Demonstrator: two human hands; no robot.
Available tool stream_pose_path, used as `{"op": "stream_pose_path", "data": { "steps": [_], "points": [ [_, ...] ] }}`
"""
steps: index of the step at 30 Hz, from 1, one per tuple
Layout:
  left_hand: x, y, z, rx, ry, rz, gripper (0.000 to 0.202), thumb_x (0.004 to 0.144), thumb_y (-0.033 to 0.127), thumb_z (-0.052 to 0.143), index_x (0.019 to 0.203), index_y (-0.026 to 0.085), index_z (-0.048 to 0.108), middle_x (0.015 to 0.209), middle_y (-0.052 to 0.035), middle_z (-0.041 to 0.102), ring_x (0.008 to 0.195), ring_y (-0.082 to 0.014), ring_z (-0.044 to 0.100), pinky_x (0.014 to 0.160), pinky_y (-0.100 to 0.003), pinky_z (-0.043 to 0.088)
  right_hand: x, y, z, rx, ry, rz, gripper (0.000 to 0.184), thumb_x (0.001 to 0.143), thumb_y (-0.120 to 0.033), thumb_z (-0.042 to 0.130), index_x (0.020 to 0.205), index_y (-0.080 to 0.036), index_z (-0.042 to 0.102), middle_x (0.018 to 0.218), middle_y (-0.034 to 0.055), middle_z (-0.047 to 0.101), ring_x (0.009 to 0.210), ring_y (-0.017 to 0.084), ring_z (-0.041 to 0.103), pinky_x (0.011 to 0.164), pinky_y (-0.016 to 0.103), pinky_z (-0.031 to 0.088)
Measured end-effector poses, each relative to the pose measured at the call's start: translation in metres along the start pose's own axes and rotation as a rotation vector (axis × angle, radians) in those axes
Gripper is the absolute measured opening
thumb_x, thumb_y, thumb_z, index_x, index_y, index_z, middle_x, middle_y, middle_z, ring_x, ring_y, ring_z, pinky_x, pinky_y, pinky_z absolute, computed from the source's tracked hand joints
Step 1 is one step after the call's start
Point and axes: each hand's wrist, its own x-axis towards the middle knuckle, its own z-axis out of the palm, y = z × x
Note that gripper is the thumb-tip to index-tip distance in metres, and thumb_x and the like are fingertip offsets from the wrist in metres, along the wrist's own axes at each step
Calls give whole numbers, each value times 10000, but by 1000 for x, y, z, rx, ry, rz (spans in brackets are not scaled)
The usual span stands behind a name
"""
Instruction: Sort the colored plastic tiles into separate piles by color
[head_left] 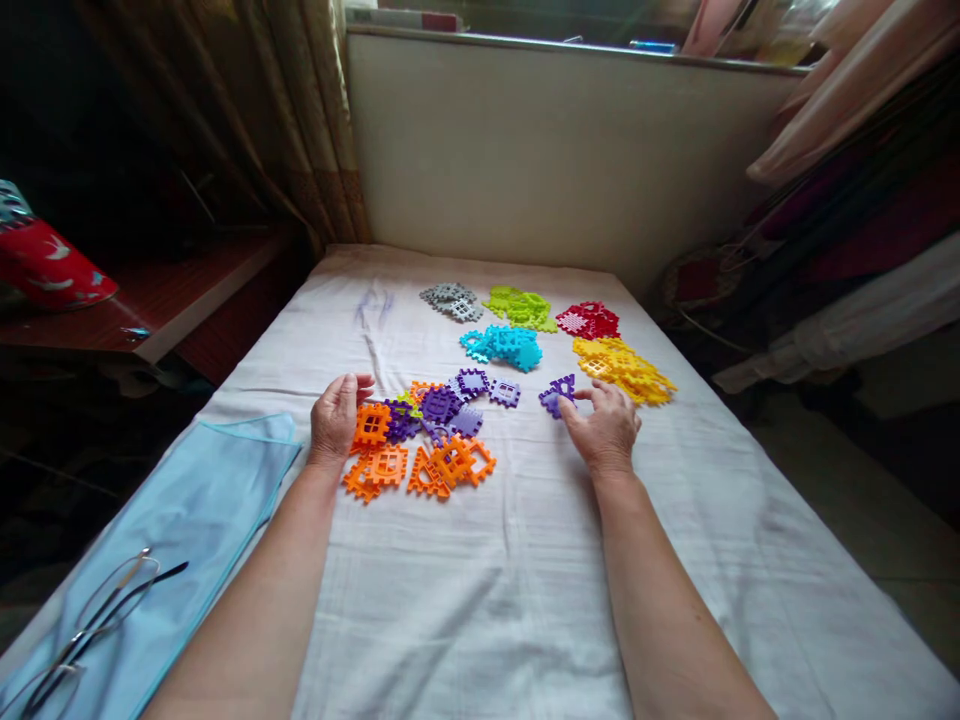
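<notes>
My left hand (pixel 335 420) rests on its side at the left end of a mixed pile, with fingers loosely apart, beside an orange window-shaped puzzle tile (pixel 371 426). Purple tiles (pixel 440 404) lie in the middle of this pile, with more orange tiles (pixel 452 462) in front. My right hand (pixel 606 425) is open low over the sheet, thumb and forefinger apart. Its thumb tip is at the edge of a small group of purple tiles (pixel 556 396); I cannot tell whether it presses on them. A single lilac window tile (pixel 505 392) lies between the hands.
Behind lie sorted heaps of tiles: grey (pixel 452 301), lime green (pixel 520 308), red (pixel 589 320), turquoise (pixel 502 346) and yellow (pixel 624 371). Eyeglasses (pixel 97 630) lie on a light blue cloth (pixel 202 500) at left. A white sheet (pixel 465 610) covers the table.
</notes>
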Motion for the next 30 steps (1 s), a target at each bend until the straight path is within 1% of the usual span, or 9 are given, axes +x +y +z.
{"op": "stream_pose_path", "data": {
  "steps": [3, 6, 8, 11, 14, 17, 19, 23, 30],
  "points": [
    [0, 0, 0, -12, 0, -8, 563, 824, 690, 492, 912, 169, 688, 893, -82, 727, 778, -185, 689, 729, -301, 540, -3, 4, 7, -9, -19, 41, 216, 778, -411, 637, 801, -200, 681, 1218, 151, 617, 1185, 334, 477, 974, 527, 385],
    [0, 0, 0, -4, -2, -4, 559, 828, 686, 491, 917, 172, 690, 892, -81, 727, 782, -188, 690, 732, -303, 540, -9, 7, 13, -5, -8, 29, 211, 785, -409, 619, 796, -205, 672, 1208, 145, 616, 1185, 330, 476, 978, 525, 383],
    [1, -2, -1, 6, -6, 4, 560, 831, 686, 488, 919, 172, 692, 892, -82, 726, 786, -189, 691, 731, -300, 538, -10, 8, 14, -5, 9, 21, 228, 790, -421, 613, 843, -206, 668, 1207, 143, 618, 1182, 326, 480, 980, 515, 383],
    [1, -3, -1, 14, -8, 16, 561, 836, 685, 484, 922, 173, 695, 892, -81, 726, 786, -187, 691, 733, -296, 535, -9, 1, 11, -2, 47, -10, 309, 810, -432, 604, 998, -192, 653, 1247, 156, 606, 1202, 320, 479, 1002, 499, 374],
    [1, -3, -1, 20, -13, 15, 558, 836, 684, 487, 919, 173, 696, 884, -78, 726, 780, -185, 692, 732, -294, 534, -11, -18, 9, 15, 16, -177, 370, 845, -388, 583, 1152, -186, 619, 1329, 148, 572, 1286, 305, 432, 1061, 484, 322],
    [0, -2, -1, 24, -15, 14, 553, 836, 680, 489, 923, 174, 694, 886, -78, 727, 786, -189, 695, 730, -296, 538, -17, -40, 11, -11, -95, -362, 418, 869, -355, 565, 1259, -206, 589, 1411, 128, 521, 1366, 310, 349, 1097, 503, 257],
    [0, 0, -1, 26, -15, 14, 547, 839, 674, 488, 924, 174, 692, 895, -80, 727, 798, -191, 696, 734, -297, 540, -22, -50, 14, -60, -169, -409, 439, 883, -362, 551, 1295, -213, 578, 1431, 129, 505, 1391, 332, 304, 1105, 541, 212],
    [0, 0, -1, 36, -18, 13, 549, 835, 680, 489, 906, 174, 690, 897, -80, 727, 802, -195, 694, 738, -303, 542, -28, -54, 18, -88, -282, -425, 394, 903, -382, 518, 1258, -236, 607, 1372, 101, 568, 1381, 342, 311, 1105, 574, 164],
    [0, -3, -1, 36, -21, 19, 517, 846, 651, 496, 912, 177, 691, 880, -70, 724, 795, -188, 693, 742, -291, 534, -26, -54, 15, 62, -256, -385, 181, 849, -352, 596, 950, -218, 663, 1148, 78, 678, 1248, 294, 459, 1096, 489, 203]
  ]
}}
